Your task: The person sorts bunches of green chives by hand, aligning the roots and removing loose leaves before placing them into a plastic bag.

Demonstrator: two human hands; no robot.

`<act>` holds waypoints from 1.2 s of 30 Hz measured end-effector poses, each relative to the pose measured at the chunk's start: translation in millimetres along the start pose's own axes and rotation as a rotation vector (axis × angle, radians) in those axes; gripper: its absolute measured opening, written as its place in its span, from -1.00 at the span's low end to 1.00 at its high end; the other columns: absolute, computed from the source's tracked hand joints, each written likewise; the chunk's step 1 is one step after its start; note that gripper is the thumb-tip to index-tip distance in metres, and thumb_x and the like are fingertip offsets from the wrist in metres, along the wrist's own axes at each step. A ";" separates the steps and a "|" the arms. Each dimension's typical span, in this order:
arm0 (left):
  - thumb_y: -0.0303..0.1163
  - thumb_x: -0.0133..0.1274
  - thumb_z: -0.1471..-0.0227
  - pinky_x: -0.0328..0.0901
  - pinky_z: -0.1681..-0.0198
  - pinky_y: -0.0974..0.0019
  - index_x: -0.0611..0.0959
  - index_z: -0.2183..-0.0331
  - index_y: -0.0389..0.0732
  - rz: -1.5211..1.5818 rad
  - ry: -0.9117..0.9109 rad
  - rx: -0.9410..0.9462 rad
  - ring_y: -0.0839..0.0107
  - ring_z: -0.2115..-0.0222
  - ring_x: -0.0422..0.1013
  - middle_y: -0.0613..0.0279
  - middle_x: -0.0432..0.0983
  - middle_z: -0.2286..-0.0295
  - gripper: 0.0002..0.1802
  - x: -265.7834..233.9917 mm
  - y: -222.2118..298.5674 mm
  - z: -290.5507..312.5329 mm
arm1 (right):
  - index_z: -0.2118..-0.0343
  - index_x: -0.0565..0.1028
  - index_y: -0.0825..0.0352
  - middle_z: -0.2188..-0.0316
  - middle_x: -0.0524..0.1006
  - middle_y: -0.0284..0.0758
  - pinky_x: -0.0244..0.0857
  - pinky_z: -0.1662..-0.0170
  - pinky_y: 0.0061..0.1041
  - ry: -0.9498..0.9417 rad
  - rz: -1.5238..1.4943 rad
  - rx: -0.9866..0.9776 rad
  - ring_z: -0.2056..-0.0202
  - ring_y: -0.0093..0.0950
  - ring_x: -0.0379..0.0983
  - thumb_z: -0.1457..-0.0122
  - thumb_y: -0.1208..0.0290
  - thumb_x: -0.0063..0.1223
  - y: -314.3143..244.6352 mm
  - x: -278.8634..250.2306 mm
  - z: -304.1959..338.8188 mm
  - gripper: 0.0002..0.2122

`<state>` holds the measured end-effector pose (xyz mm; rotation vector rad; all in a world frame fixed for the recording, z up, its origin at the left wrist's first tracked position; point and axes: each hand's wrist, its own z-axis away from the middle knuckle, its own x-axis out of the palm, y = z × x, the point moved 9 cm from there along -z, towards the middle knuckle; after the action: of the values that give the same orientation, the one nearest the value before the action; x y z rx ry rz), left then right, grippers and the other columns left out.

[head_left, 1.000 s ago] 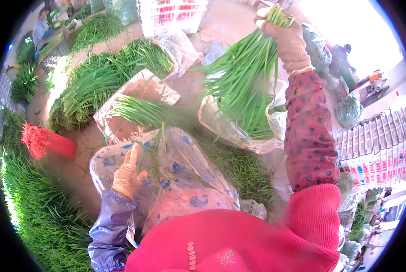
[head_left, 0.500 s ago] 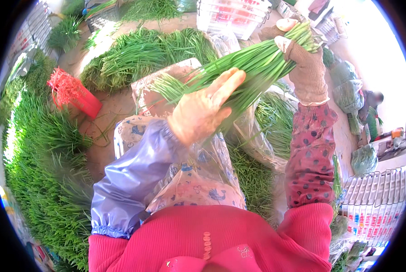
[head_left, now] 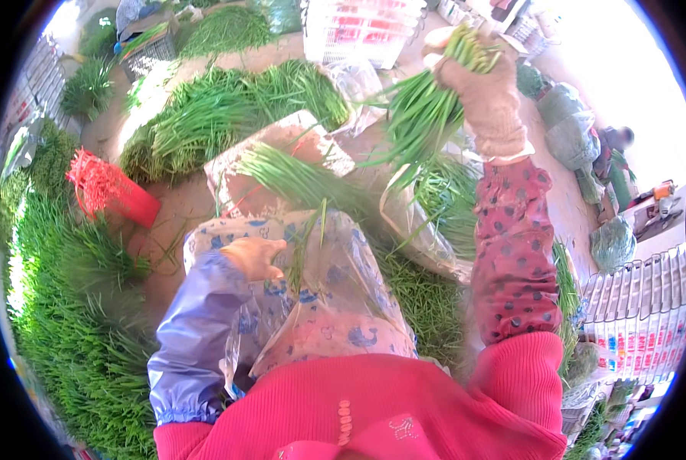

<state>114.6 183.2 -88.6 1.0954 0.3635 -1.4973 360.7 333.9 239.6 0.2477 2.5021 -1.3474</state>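
Observation:
My right hand (head_left: pixel 490 103), in a worn brown knitted glove, is raised at the upper right. It grips a bunch of garlic chives (head_left: pixel 420 115) near the pale stem ends, and the green leaves hang down to the left. My left hand (head_left: pixel 255 257) is bare and holds nothing; its fingers are stretched out with the thumb apart. It hovers over the clear plastic sheet with blue whale prints (head_left: pixel 343 299) covering my lap. A few loose leaves (head_left: pixel 305 249) hang in the air or lie beside its fingertips. More chives (head_left: pixel 301 169) rest on a pale, speckled board (head_left: pixel 232 172) ahead.
Heaped chives (head_left: pixel 75 307) fill the left side, with another pile (head_left: pixel 220 107) ahead. A red container of red ties (head_left: pixel 124 192) stands at left. An open plastic bag of chives (head_left: pixel 443 203) is right of my lap; white crates (head_left: pixel 638 314) are stacked farther right.
My left hand has left the bunch and moved down and left, over my lap. My right hand still grips the bunch, slightly further left, and its leaves now droop.

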 end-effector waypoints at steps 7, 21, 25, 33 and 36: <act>-0.08 0.41 0.22 0.17 -0.15 0.09 0.02 -0.30 -0.18 1.175 0.446 0.745 0.16 -0.11 0.26 0.02 0.30 -0.11 0.22 -188.0 53.6 68.2 | 0.27 0.56 0.42 0.44 0.59 -0.34 0.37 0.39 -0.62 -0.555 -0.482 0.148 0.44 -0.58 0.50 0.04 0.63 0.16 -26.6 95.4 29.6 -0.79; -0.16 0.22 0.06 0.36 0.00 0.15 0.39 -0.06 -0.41 1.842 0.298 0.671 0.23 0.11 0.46 0.05 0.48 0.10 -0.26 -108.8 76.1 18.1 | -0.32 0.01 0.28 -0.11 0.34 -0.25 0.31 0.00 -0.52 -0.578 -0.661 0.052 0.01 -0.53 0.34 0.18 0.43 0.43 8.0 167.7 95.8 -0.01; -0.12 0.31 0.19 0.35 -0.02 0.12 0.38 -0.06 -0.42 1.960 0.137 0.799 0.18 0.09 0.46 0.01 0.47 0.07 -0.14 -104.9 80.9 21.7 | -0.22 0.22 0.23 0.03 0.45 -0.29 0.32 0.01 -0.50 -0.589 -0.508 -0.027 0.07 -0.49 0.41 0.18 0.38 0.42 -4.2 167.4 95.8 -0.17; -0.29 0.38 0.30 0.38 0.02 0.07 0.38 -0.08 -0.39 1.856 0.166 0.615 0.09 0.12 0.48 -0.05 0.50 0.12 -0.11 -105.3 84.5 22.9 | -0.11 0.33 0.24 0.14 0.52 -0.17 0.34 0.02 -0.36 -0.532 -0.100 -0.231 0.14 -0.27 0.50 0.09 0.25 0.28 -20.2 164.4 96.2 -0.36; -0.30 0.36 0.29 0.41 0.15 0.14 0.44 -0.03 -0.37 1.886 0.143 0.605 0.14 0.24 0.50 -0.05 0.54 0.25 -0.18 -103.2 82.4 20.4 | -0.16 0.29 0.36 0.04 0.46 -0.17 0.31 -0.03 -0.40 -0.533 -0.319 -0.156 0.09 -0.34 0.45 0.00 0.35 0.22 -12.2 170.7 96.6 -0.38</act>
<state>167.0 208.5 31.6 1.2658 -0.9285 0.2308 212.6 248.9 142.4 -0.5000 2.2202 -1.1221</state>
